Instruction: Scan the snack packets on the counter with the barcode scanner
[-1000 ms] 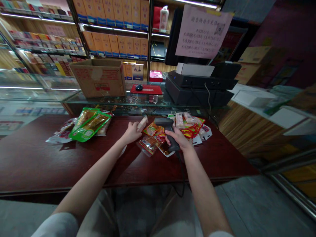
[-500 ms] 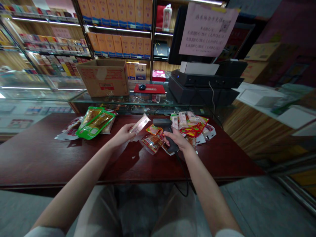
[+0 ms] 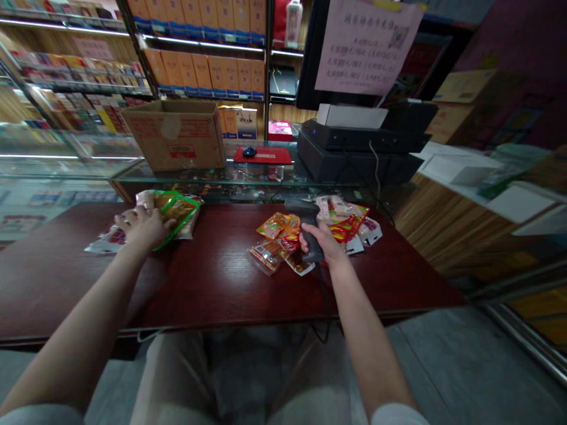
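Note:
My left hand point(image 3: 144, 227), its fingers spread, rests over the pile of snack packets on the left. A green-edged snack packet point(image 3: 183, 209) shows to its right, partly covered by the hand. The end of a pale packet point(image 3: 144, 199) pokes out just beyond my fingers, and a white and red packet point(image 3: 106, 241) lies to the left. In my right hand point(image 3: 325, 241) is a black barcode scanner point(image 3: 313, 236), held by its handle with its head to the left. Under and beside it lie red and yellow snack packets point(image 3: 277, 226) and a clear-wrapped packet point(image 3: 267, 254).
Behind the dark red table point(image 3: 212, 295) a glass counter carries a cardboard box point(image 3: 177, 139), a mouse point(image 3: 248, 151) on a red mat point(image 3: 270, 155), and a black cash drawer point(image 3: 354, 162). The scanner's cable point(image 3: 325, 295) hangs over the front edge.
My left hand has moved left from the middle of the table to the left pile, and its fingers have opened off the pale packet. The scanner has shifted slightly right in my right hand.

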Action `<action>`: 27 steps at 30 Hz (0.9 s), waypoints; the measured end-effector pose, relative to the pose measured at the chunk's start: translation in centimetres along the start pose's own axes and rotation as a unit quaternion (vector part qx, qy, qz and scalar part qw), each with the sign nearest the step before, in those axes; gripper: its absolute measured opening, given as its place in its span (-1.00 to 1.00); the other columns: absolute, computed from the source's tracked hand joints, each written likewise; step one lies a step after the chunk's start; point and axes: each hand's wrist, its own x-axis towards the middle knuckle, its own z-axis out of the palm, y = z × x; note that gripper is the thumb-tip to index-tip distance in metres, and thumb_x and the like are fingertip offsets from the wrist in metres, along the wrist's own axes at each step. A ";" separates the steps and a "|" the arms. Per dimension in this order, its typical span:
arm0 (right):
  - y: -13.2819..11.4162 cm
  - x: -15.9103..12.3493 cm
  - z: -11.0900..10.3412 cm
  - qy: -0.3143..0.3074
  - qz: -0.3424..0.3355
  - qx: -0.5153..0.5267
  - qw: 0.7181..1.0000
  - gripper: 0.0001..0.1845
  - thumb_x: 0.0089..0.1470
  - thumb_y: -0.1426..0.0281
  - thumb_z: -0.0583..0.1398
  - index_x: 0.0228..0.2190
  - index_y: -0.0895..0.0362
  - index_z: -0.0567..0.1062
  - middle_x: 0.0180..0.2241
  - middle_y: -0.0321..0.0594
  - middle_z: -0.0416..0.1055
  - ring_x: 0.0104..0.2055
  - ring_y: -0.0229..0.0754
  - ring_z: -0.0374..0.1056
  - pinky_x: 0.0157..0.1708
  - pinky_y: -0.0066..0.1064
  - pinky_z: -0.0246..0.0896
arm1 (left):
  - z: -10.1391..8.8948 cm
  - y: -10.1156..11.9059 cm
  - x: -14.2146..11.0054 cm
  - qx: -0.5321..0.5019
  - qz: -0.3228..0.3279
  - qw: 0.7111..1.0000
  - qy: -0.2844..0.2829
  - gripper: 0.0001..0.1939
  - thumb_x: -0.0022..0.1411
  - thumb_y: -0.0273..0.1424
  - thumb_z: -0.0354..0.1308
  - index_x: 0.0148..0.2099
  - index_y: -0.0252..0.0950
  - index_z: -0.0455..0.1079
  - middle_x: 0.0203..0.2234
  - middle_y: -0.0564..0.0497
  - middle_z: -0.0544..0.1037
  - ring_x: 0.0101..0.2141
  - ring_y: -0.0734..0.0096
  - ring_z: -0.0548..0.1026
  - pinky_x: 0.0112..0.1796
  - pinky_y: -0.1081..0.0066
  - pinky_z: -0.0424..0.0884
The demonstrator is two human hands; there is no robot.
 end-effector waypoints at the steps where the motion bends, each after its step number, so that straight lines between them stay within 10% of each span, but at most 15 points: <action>1: 0.0 0.0 -0.1 0.001 -0.001 0.001 1.000 -0.63 -0.04 0.17 0.27 -0.28 0.09 0.29 -0.73 -0.46 0.28 -0.74 -0.33 0.15 -0.72 -0.52 0.04 | 0.3 0.7 -0.1 0.006 0.000 1.000 0.008 -0.39 0.33 -0.15 -0.10 0.17 -0.61 0.27 0.18 -0.66 0.12 0.19 -0.61 0.06 -0.05 -0.30 0.16; 5: -0.1 0.1 -0.8 0.007 -0.020 0.015 1.000 -0.65 -0.01 0.17 0.26 -0.27 0.10 0.32 -0.71 -0.45 0.27 -0.72 -0.34 0.16 -0.71 -0.51 0.06 | 1.7 6.8 -1.4 -0.046 0.140 0.987 0.062 -0.47 0.36 -0.15 -0.14 0.15 -0.42 0.33 0.18 -0.43 0.26 0.21 -0.24 0.17 0.10 -0.11 0.13; 9: -0.1 0.2 -1.3 0.002 -0.042 0.032 0.999 -0.67 0.00 0.19 0.26 -0.28 0.12 0.34 -0.66 -0.43 0.30 -0.70 -0.37 0.15 -0.70 -0.52 0.09 | 3.5 15.7 -3.1 -0.183 0.235 0.949 -0.099 -0.24 0.24 0.03 0.00 0.26 -0.46 0.20 0.12 -0.33 0.39 0.11 0.02 0.37 0.05 0.22 0.29; 13: 0.3 0.4 -1.5 0.010 -0.025 0.016 1.000 -0.70 0.00 0.20 0.27 -0.32 0.12 0.33 -0.68 -0.43 0.29 -0.71 -0.36 0.16 -0.72 -0.53 0.07 | 5.0 21.6 -3.8 -0.165 0.202 0.948 -0.183 -0.18 0.10 0.12 0.11 0.16 -0.46 0.29 0.08 -0.39 0.42 0.09 -0.14 0.38 -0.01 0.17 0.32; 18: 0.7 0.5 -1.3 0.005 0.007 0.002 1.000 -0.70 0.01 0.21 0.26 -0.32 0.11 0.32 -0.72 -0.43 0.29 -0.73 -0.34 0.17 -0.72 -0.53 0.07 | 5.9 22.3 -3.4 -0.178 0.171 0.947 -0.208 -0.35 0.08 0.05 0.16 0.03 -0.36 0.38 0.07 -0.41 0.39 0.08 -0.20 0.36 -0.02 0.11 0.29; 27: 0.9 0.3 -0.5 0.012 0.029 -0.009 0.999 -0.63 -0.07 0.19 0.30 -0.34 0.09 0.28 -0.69 -0.44 0.30 -0.70 -0.35 0.17 -0.71 -0.53 0.07 | 6.6 17.1 -0.4 -0.238 0.152 0.928 -0.245 -0.45 -0.15 -0.11 0.35 -0.16 -0.34 0.37 -0.18 -0.23 0.54 -0.12 -0.03 0.49 -0.17 0.23 0.38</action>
